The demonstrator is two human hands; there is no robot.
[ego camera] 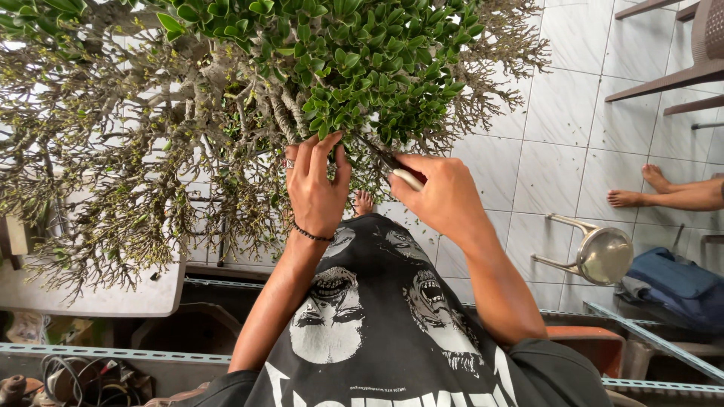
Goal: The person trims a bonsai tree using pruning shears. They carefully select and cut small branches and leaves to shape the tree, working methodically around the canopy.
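A large bonsai-like shrub (pixel 226 98) with small green leaves and many bare grey twigs fills the upper left of the head view. My left hand (pixel 317 185), with a ring and a dark bead bracelet, reaches up into the foliage, its fingers spread against the leafy clump. My right hand (pixel 441 192) is closed around a pair of pruning scissors (pixel 398 172) with pale handles. The dark blades point up and left into the twigs just under the green leaves, close beside my left fingers.
A white tiled floor (pixel 558 128) with scattered leaf clippings lies below. A metal stool (pixel 599 252) lies tipped at right, near another person's bare feet (pixel 641 188) and a blue bag (pixel 675 279). Brown chair legs (pixel 671 75) stand at top right. A metal shelf frame (pixel 113 353) runs along the bottom.
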